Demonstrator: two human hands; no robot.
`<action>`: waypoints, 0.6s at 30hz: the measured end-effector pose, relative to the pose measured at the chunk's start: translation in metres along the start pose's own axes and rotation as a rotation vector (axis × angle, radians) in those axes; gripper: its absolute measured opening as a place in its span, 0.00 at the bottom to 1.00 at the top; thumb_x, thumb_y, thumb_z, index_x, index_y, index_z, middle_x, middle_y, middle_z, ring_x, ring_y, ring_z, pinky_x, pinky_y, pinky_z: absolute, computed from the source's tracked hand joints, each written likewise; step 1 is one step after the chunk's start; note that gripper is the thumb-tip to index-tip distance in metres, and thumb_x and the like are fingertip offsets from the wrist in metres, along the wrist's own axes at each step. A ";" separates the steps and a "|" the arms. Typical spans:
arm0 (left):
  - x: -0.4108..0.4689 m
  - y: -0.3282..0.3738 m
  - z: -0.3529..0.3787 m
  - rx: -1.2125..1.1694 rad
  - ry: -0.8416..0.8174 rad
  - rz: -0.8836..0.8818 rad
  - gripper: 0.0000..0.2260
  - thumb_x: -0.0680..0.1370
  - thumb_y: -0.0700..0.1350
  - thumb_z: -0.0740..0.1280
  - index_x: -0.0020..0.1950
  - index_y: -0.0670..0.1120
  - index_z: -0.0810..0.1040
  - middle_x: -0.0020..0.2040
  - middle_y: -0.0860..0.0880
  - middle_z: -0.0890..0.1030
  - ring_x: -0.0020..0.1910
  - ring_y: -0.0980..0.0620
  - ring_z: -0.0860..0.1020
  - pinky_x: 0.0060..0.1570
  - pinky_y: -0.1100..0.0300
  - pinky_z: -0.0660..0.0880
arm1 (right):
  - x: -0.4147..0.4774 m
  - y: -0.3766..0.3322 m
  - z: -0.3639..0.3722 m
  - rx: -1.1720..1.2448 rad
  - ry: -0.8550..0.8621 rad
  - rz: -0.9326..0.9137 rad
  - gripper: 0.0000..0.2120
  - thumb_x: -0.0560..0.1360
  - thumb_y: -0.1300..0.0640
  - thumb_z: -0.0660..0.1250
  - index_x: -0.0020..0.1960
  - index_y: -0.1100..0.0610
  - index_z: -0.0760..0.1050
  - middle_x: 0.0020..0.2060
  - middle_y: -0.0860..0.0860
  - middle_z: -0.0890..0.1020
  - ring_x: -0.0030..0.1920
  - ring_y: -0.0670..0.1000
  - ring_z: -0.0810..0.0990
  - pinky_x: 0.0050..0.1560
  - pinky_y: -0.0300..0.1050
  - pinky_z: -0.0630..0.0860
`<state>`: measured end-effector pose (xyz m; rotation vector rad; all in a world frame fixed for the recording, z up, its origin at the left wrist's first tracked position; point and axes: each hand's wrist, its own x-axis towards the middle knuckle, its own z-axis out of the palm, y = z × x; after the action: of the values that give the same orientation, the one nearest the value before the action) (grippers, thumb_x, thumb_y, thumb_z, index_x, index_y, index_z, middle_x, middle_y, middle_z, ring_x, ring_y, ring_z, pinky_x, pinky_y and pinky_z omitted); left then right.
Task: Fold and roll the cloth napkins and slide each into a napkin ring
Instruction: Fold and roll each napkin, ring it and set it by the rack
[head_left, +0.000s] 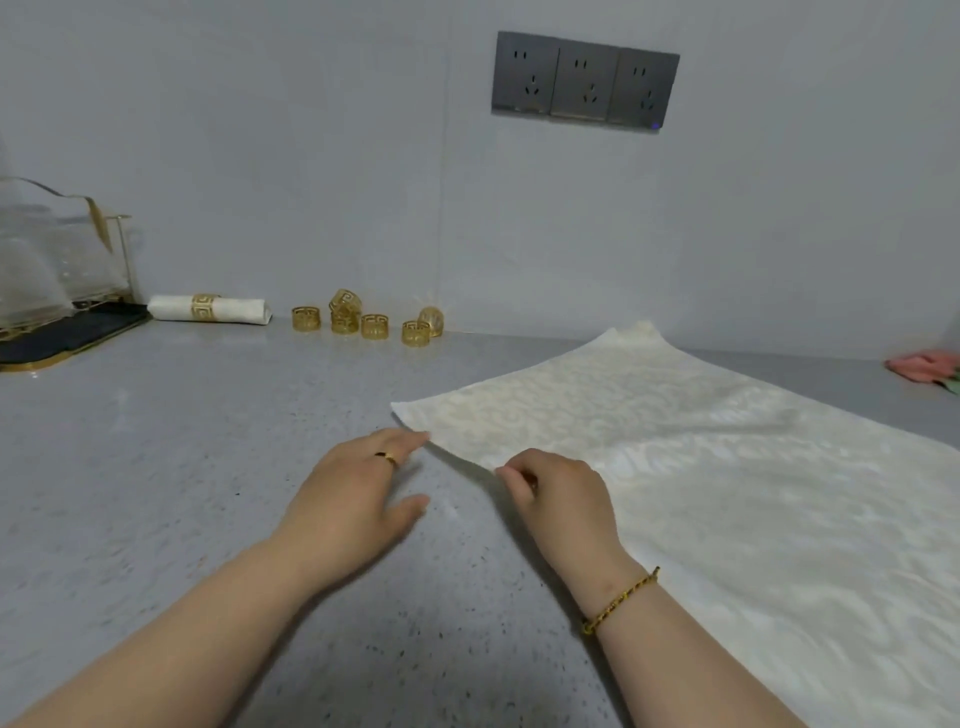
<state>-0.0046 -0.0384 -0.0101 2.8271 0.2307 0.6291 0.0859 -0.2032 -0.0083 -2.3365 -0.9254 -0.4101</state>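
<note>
Dim, even light — soft focus, faint shadows, wide-angle bowing at the edges.

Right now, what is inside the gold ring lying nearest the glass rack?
A rolled cream napkin runs through that ring, both ends sticking out. Its middle is hidden by the ring.

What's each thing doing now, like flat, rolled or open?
Flat napkin: spread out, left edge lifted.
Rolled napkin: rolled, inside a ring.
Loose napkin rings: empty, one stacked atop another.
Left hand: open, fingertips touching the flat napkin.
Right hand: pinching the flat napkin's edge.
Wall sockets: nothing plugged in.
</note>
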 end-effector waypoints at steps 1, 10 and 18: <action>0.008 0.012 0.007 0.020 -0.028 0.040 0.29 0.76 0.55 0.62 0.74 0.54 0.54 0.74 0.54 0.59 0.72 0.54 0.59 0.69 0.63 0.54 | 0.000 -0.001 0.001 0.026 -0.021 -0.017 0.12 0.78 0.53 0.60 0.49 0.57 0.80 0.45 0.52 0.83 0.46 0.52 0.79 0.47 0.43 0.72; 0.043 0.021 0.054 -0.068 -0.150 0.134 0.28 0.71 0.47 0.45 0.69 0.51 0.68 0.71 0.54 0.66 0.70 0.56 0.63 0.67 0.66 0.55 | -0.001 0.000 0.003 0.068 -0.173 -0.071 0.09 0.76 0.53 0.61 0.50 0.55 0.76 0.47 0.50 0.81 0.47 0.49 0.75 0.41 0.37 0.68; 0.033 0.020 0.042 0.030 -0.132 0.090 0.19 0.77 0.48 0.50 0.63 0.54 0.73 0.62 0.54 0.76 0.59 0.53 0.74 0.50 0.63 0.68 | -0.013 -0.016 0.006 -0.401 -0.170 -0.188 0.21 0.40 0.60 0.78 0.31 0.56 0.75 0.24 0.49 0.75 0.21 0.48 0.67 0.30 0.34 0.36</action>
<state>0.0452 -0.0589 -0.0285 2.9073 0.0900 0.4575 0.0664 -0.1970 -0.0125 -2.6872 -1.2463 -0.5183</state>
